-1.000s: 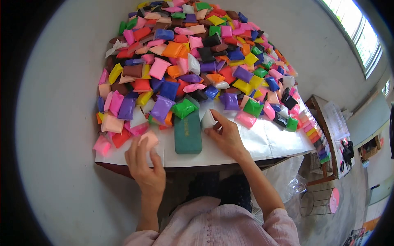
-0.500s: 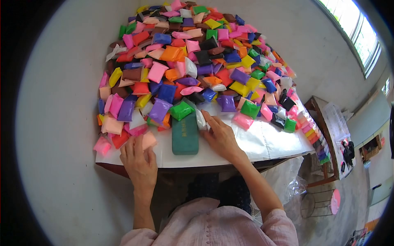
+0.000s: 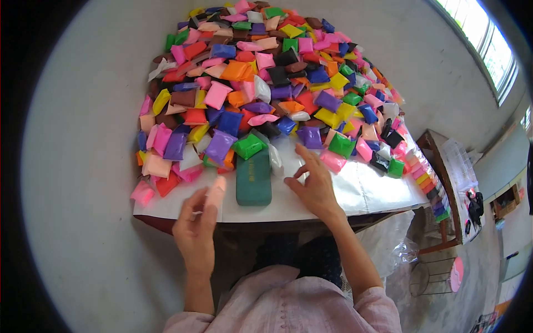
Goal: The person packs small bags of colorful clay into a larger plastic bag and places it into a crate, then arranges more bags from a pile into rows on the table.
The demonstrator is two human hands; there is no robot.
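Head view: the left hand (image 3: 195,233) pinches a peach packet (image 3: 215,193) in its grip. The right hand (image 3: 315,186) is spread, near the green block (image 3: 254,178) on the tabletop (image 3: 355,191).

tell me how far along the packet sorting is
Barely started, by the look of it. Done: one white packet stands against the dark green box. In hand: the left hand pinches a peach packet; the right hand hovers open. Left: the big mixed pile on the table.
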